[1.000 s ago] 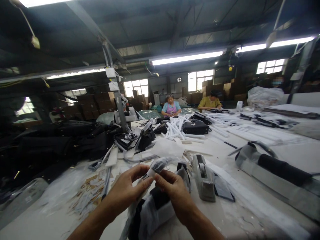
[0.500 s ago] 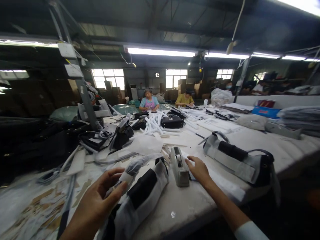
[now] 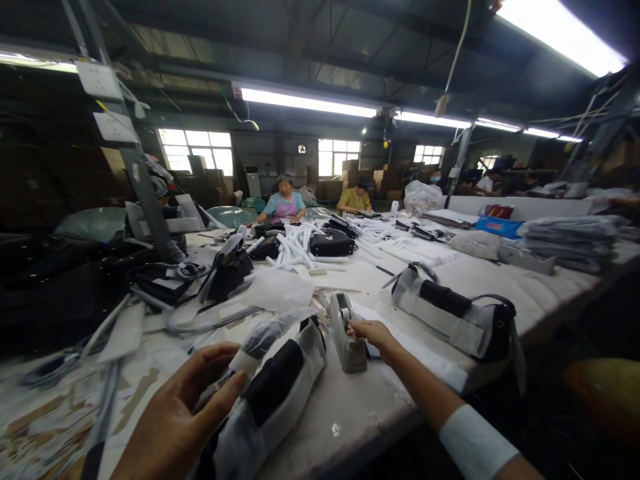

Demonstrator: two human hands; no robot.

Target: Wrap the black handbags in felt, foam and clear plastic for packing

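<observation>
My left hand [image 3: 186,408] is low at the left, its thumb and fingers pinched on a wrapped strap [image 3: 260,340] that rises from a black bag in white wrapping [image 3: 273,395] lying in front of me. My right hand [image 3: 369,333] reaches forward and rests on the grey tape dispenser [image 3: 343,327], fingers curled at its near end. Whether those fingers grip any tape is too small to tell.
A second wrapped black bag [image 3: 453,313] lies to the right of the dispenser. Black bags, white straps and paper scraps crowd the long white table [image 3: 370,407]. Two people [image 3: 284,203] sit working at the far end. A metal post [image 3: 135,157] stands at the left.
My right hand left the strap, reached out to the right and came to rest on the tape dispenser. My left hand kept hold of the strap. The view turned to the right.
</observation>
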